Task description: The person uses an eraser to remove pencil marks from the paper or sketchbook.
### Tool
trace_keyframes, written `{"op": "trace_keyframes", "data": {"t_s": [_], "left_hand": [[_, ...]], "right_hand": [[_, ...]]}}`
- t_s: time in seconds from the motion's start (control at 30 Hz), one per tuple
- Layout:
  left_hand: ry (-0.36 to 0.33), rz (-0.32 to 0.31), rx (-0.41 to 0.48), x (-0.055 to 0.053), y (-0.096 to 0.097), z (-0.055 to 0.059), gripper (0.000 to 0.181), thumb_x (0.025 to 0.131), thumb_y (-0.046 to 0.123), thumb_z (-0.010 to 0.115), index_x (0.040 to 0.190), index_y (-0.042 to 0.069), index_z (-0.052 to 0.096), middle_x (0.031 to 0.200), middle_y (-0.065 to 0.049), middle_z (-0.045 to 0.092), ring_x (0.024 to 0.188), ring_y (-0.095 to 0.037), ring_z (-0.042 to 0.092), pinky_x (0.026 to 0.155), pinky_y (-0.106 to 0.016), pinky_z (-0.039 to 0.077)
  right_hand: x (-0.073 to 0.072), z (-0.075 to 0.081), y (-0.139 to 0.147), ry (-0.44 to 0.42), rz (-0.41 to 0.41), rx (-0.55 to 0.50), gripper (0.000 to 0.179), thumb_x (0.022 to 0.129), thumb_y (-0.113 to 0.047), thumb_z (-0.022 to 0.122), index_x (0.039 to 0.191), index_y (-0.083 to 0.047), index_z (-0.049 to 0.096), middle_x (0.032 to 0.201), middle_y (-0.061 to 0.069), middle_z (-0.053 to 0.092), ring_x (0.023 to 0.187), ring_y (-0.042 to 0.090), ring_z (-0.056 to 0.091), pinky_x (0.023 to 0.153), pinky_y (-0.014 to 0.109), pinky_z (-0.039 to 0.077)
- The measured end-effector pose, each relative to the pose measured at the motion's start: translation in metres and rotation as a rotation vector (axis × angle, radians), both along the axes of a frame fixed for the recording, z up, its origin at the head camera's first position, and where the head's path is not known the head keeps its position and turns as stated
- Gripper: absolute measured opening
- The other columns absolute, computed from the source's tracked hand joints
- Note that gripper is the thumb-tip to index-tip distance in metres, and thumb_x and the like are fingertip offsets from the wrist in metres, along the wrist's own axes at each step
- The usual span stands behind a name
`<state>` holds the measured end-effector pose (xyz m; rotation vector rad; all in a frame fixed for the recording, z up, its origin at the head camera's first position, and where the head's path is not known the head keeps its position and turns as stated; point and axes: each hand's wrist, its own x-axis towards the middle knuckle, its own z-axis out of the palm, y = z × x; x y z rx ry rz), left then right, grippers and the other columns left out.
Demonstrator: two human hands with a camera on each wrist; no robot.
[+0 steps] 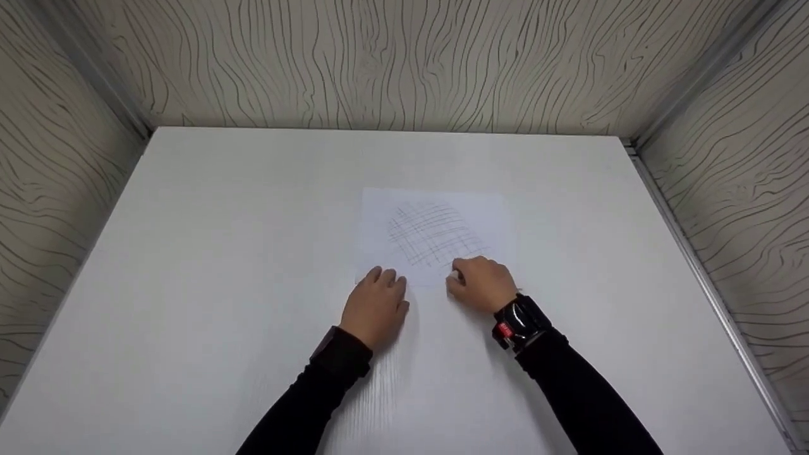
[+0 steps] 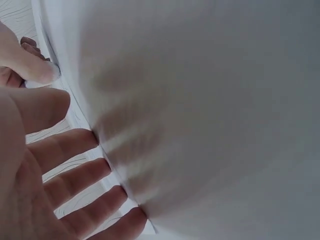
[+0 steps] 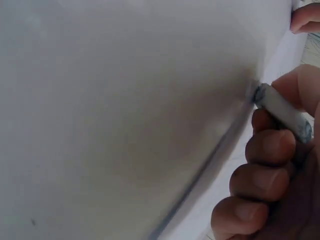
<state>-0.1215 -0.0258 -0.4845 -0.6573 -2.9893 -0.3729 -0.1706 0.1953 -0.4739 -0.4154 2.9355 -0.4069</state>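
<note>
A white sheet of paper (image 1: 376,208) lies flat on the white table, bearing crossed pencil lines (image 1: 430,230). My left hand (image 1: 376,306) rests at the paper's near left edge. In the left wrist view its fingers (image 2: 75,182) reach out along that edge, thumb apart. Near the lower right of the paper, my right hand (image 1: 483,284) grips a small white eraser (image 3: 284,111) with smudged grey ends. The right wrist view shows the eraser pinched between thumb and curled fingers, one end touching the paper near its edge.
The white table (image 1: 221,253) spreads around the paper on all sides. Wood-patterned panels (image 1: 392,63) stand behind and at both sides, with a metal strip (image 1: 708,284) along the right edge. Black bands circle both wrists.
</note>
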Motion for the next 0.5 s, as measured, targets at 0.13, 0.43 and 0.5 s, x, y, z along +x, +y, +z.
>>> {"op": "trace_keyframes", "data": {"t_s": [0.13, 0.43, 0.5], "left_hand": [[0.013, 0.017, 0.024, 0.0, -0.001, 0.001, 0.036, 0.095, 0.024, 0.061, 0.125, 0.006, 0.065, 0.127, -0.012, 0.063, 0.125, -0.033, 0.055, 0.104, -0.041, 0.048], [0.005, 0.038, 0.02, 0.0, 0.0, 0.002, 0.035, 0.094, 0.022, 0.062, 0.125, 0.006, 0.065, 0.123, -0.012, 0.064, 0.123, -0.034, 0.056, 0.098, -0.044, 0.052], [0.011, 0.048, 0.012, 0.001, -0.001, 0.003, 0.035, 0.094, 0.023, 0.063, 0.126, 0.007, 0.065, 0.123, -0.011, 0.064, 0.123, -0.033, 0.056, 0.097, -0.043, 0.053]], "right_hand": [[-0.005, 0.002, 0.007, 0.015, -0.039, 0.003, 0.02, 0.087, -0.023, 0.061, 0.07, -0.013, 0.054, 0.059, -0.003, 0.043, 0.055, 0.014, 0.041, 0.049, 0.028, 0.029], [-0.01, 0.006, -0.002, 0.032, -0.036, 0.021, 0.022, 0.086, -0.024, 0.061, 0.068, -0.013, 0.054, 0.061, -0.001, 0.049, 0.057, 0.016, 0.044, 0.051, 0.029, 0.031], [-0.011, 0.004, -0.008, 0.015, -0.012, -0.001, 0.022, 0.086, -0.025, 0.061, 0.069, -0.014, 0.054, 0.061, -0.002, 0.048, 0.057, 0.015, 0.044, 0.05, 0.029, 0.031]]}}
